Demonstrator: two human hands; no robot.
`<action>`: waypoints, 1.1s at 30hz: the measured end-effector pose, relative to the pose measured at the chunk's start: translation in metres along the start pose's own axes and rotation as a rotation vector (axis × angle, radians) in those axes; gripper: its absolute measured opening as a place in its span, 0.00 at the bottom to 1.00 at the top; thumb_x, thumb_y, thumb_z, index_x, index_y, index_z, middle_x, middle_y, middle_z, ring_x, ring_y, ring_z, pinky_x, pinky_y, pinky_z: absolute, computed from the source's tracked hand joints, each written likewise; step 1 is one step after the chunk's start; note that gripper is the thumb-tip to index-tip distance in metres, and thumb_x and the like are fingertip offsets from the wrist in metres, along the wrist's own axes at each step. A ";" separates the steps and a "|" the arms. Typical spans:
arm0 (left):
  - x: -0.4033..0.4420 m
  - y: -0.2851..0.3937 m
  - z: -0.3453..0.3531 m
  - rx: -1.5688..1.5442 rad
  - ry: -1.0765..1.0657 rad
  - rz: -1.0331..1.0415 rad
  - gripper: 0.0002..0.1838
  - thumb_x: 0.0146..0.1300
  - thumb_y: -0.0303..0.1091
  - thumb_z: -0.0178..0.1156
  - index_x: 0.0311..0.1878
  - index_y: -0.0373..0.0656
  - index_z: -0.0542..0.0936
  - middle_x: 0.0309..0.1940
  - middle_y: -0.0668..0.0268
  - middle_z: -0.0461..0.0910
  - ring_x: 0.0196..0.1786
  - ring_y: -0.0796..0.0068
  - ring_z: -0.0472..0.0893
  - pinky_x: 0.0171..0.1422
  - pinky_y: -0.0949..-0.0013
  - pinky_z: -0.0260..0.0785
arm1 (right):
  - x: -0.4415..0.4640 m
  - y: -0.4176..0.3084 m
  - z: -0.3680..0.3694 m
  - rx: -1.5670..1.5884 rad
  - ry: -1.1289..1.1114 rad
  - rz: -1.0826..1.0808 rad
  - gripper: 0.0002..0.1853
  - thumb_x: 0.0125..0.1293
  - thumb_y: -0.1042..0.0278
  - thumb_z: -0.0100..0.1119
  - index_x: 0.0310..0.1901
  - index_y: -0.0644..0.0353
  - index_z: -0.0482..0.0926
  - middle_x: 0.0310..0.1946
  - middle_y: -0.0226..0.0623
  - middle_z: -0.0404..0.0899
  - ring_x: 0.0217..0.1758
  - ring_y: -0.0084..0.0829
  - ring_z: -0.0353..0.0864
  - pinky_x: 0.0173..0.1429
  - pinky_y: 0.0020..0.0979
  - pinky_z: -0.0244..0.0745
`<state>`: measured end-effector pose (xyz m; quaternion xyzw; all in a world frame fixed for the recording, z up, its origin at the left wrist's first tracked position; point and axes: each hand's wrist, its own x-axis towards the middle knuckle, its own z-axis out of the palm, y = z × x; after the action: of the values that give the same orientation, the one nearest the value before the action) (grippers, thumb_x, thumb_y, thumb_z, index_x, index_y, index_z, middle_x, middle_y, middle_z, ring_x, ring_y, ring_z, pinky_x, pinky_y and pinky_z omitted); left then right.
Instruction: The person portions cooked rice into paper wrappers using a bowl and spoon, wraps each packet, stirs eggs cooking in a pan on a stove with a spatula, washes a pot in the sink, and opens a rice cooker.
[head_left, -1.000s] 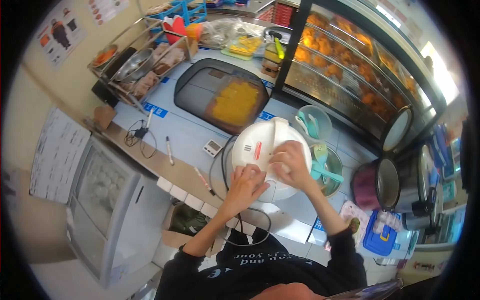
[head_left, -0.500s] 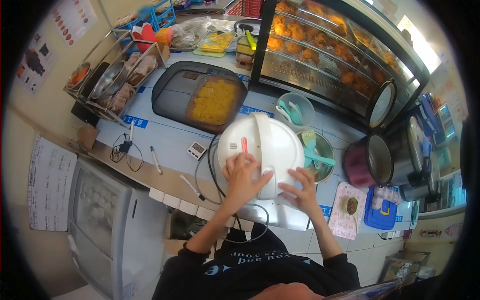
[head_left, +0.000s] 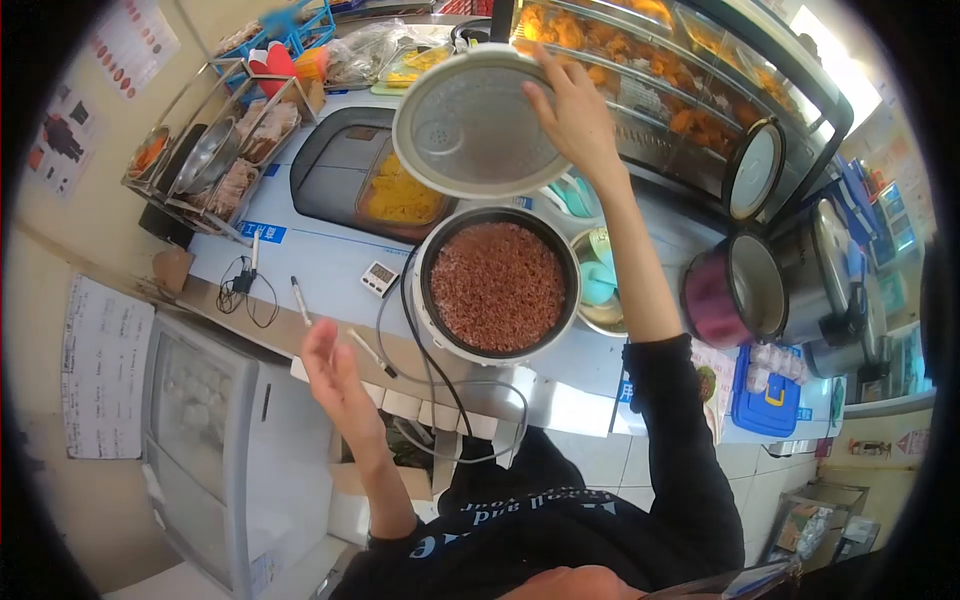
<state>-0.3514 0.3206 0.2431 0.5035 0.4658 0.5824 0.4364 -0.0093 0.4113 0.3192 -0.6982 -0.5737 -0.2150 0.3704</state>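
A white rice cooker point(head_left: 425, 318) stands at the counter's front with its lid up. Reddish-brown cooked rice point(head_left: 497, 285) fills the dark inner pot nearly to the rim. The raised lid point(head_left: 480, 130) leans back behind the pot, its grey inner face toward me. My right hand point(head_left: 580, 115) is at the lid's upper right edge, thumb over the inner side and fingers by the rim. Away to the left of the cooker, my left hand point(head_left: 340, 385) is open and holds nothing, above the counter's front edge.
Behind the lid lies a dark tray with a tub of yellow food point(head_left: 405, 190). A metal bowl with turquoise utensils point(head_left: 600, 285) sits right of the cooker, near a purple pot point(head_left: 720, 295). A timer point(head_left: 379, 278), pens and a loose cable point(head_left: 440, 385) lie to the left.
The cooker's lid has swung from closed to raised, uncovering the rice. My right hand has moved up and back with the lid. My left hand has left the lid and moved left.
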 end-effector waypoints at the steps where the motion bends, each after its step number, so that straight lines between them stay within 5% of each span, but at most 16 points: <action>1: -0.013 -0.002 -0.006 0.013 -0.004 0.004 0.18 0.65 0.28 0.50 0.58 0.36 0.67 0.56 0.60 0.69 0.61 0.70 0.66 0.67 0.66 0.52 | -0.004 0.000 0.003 0.091 0.166 -0.127 0.23 0.61 0.62 0.55 0.58 0.52 0.71 0.42 0.48 0.74 0.46 0.47 0.74 0.50 0.43 0.69; 4: -0.050 -0.003 -0.008 0.099 0.078 -0.077 0.17 0.65 0.27 0.49 0.57 0.36 0.67 0.53 0.60 0.70 0.59 0.70 0.68 0.65 0.67 0.56 | -0.055 -0.010 -0.043 0.134 0.197 -0.196 0.21 0.57 0.67 0.57 0.55 0.55 0.73 0.45 0.47 0.75 0.46 0.46 0.74 0.50 0.44 0.69; 8: -0.112 -0.003 0.015 0.237 0.079 -0.049 0.14 0.66 0.28 0.49 0.54 0.37 0.69 0.49 0.61 0.71 0.55 0.71 0.69 0.63 0.67 0.57 | -0.238 0.008 -0.104 0.789 -0.322 0.074 0.15 0.55 0.72 0.57 0.46 0.53 0.77 0.33 0.37 0.78 0.36 0.40 0.75 0.45 0.38 0.70; 9: -0.128 -0.005 0.031 0.224 0.104 -0.002 0.13 0.66 0.29 0.49 0.52 0.37 0.69 0.48 0.62 0.72 0.54 0.72 0.70 0.62 0.68 0.57 | -0.274 0.016 -0.144 0.672 -0.653 0.225 0.10 0.54 0.78 0.55 0.38 0.57 0.79 0.32 0.38 0.79 0.37 0.36 0.78 0.41 0.31 0.72; 10: -0.147 -0.007 0.051 0.206 0.073 -0.017 0.13 0.66 0.29 0.49 0.52 0.37 0.69 0.48 0.62 0.72 0.54 0.72 0.70 0.62 0.68 0.57 | -0.328 0.036 -0.159 0.545 -0.659 0.266 0.12 0.54 0.78 0.56 0.40 0.54 0.81 0.32 0.37 0.79 0.34 0.36 0.78 0.38 0.31 0.73; 12: -0.186 -0.008 0.089 0.187 -0.201 -0.110 0.11 0.66 0.30 0.49 0.50 0.38 0.70 0.45 0.63 0.72 0.52 0.74 0.70 0.60 0.69 0.59 | -0.427 0.088 -0.204 0.594 -0.420 0.804 0.12 0.57 0.76 0.56 0.43 0.53 0.82 0.35 0.37 0.81 0.35 0.32 0.79 0.39 0.30 0.74; 15: -0.252 -0.008 0.157 0.039 -0.535 -0.183 0.09 0.63 0.28 0.52 0.47 0.39 0.72 0.42 0.65 0.72 0.49 0.76 0.71 0.57 0.72 0.62 | -0.507 0.176 -0.285 -0.042 -0.260 1.178 0.11 0.58 0.71 0.56 0.43 0.57 0.81 0.35 0.40 0.82 0.39 0.35 0.80 0.42 0.34 0.74; 17: -0.290 -0.036 0.186 -0.055 -0.717 -0.287 0.10 0.62 0.27 0.55 0.47 0.39 0.72 0.42 0.66 0.73 0.48 0.76 0.72 0.57 0.73 0.62 | -0.542 0.221 -0.301 -0.535 -0.462 0.950 0.18 0.55 0.62 0.61 0.48 0.55 0.78 0.37 0.42 0.80 0.42 0.42 0.79 0.44 0.41 0.73; 20: -0.324 -0.019 0.216 -0.120 -0.886 -0.329 0.12 0.60 0.27 0.57 0.46 0.37 0.73 0.42 0.65 0.74 0.48 0.74 0.73 0.56 0.71 0.64 | -0.574 0.266 -0.291 -0.433 -0.677 1.055 0.23 0.53 0.58 0.63 0.50 0.55 0.77 0.39 0.43 0.79 0.43 0.44 0.78 0.45 0.42 0.72; 22: -0.329 -0.010 0.218 -0.077 -0.935 -0.175 0.12 0.57 0.25 0.58 0.46 0.36 0.74 0.42 0.62 0.75 0.49 0.71 0.75 0.56 0.69 0.65 | -0.599 0.284 -0.281 -0.416 -0.528 0.991 0.22 0.49 0.55 0.64 0.45 0.58 0.76 0.36 0.50 0.79 0.43 0.50 0.78 0.44 0.46 0.73; 24: -0.323 -0.003 0.213 -0.049 -0.939 -0.053 0.13 0.57 0.24 0.58 0.46 0.36 0.74 0.42 0.61 0.75 0.48 0.71 0.75 0.56 0.70 0.66 | -0.603 0.291 -0.294 -0.124 -0.354 1.228 0.22 0.52 0.65 0.61 0.47 0.66 0.73 0.37 0.54 0.78 0.43 0.50 0.78 0.48 0.44 0.71; 25: -0.316 -0.006 0.206 -0.016 -0.865 -0.035 0.13 0.57 0.24 0.58 0.46 0.36 0.74 0.42 0.61 0.75 0.48 0.71 0.75 0.56 0.70 0.66 | -0.622 0.301 -0.302 -0.245 -0.277 0.965 0.19 0.55 0.69 0.56 0.49 0.67 0.71 0.41 0.54 0.76 0.44 0.49 0.77 0.49 0.42 0.70; 28: -0.292 -0.031 0.180 -0.068 -0.675 -0.021 0.12 0.60 0.26 0.56 0.47 0.37 0.74 0.42 0.63 0.74 0.47 0.74 0.75 0.53 0.71 0.66 | -0.554 0.260 -0.316 -0.097 -0.224 1.067 0.18 0.60 0.69 0.51 0.52 0.64 0.68 0.41 0.53 0.76 0.43 0.46 0.77 0.46 0.39 0.70; 31: -0.250 -0.071 0.142 -0.080 -0.149 -0.128 0.13 0.65 0.31 0.54 0.51 0.37 0.71 0.41 0.65 0.73 0.44 0.79 0.73 0.52 0.75 0.65 | -0.416 0.178 -0.275 0.272 -0.275 0.802 0.18 0.64 0.68 0.50 0.55 0.62 0.67 0.38 0.50 0.78 0.39 0.41 0.79 0.44 0.37 0.70; 32: -0.231 -0.082 0.128 -0.087 -0.041 -0.083 0.15 0.67 0.33 0.53 0.53 0.38 0.69 0.41 0.65 0.73 0.44 0.79 0.73 0.52 0.76 0.65 | -0.375 0.156 -0.255 0.251 -0.467 0.908 0.16 0.66 0.68 0.49 0.55 0.60 0.69 0.35 0.47 0.79 0.36 0.37 0.79 0.42 0.35 0.70; 33: -0.212 -0.088 0.117 -0.089 -0.028 -0.086 0.15 0.67 0.33 0.53 0.53 0.38 0.69 0.41 0.65 0.73 0.44 0.79 0.73 0.52 0.76 0.65 | -0.335 0.130 -0.225 0.381 -0.363 0.495 0.14 0.64 0.69 0.52 0.51 0.59 0.74 0.35 0.46 0.79 0.33 0.40 0.79 0.39 0.34 0.70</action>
<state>-0.2082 0.1415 0.1256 0.4710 0.4544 0.5763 0.4894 0.0601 0.0154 0.1837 -0.7613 -0.4732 0.1195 0.4268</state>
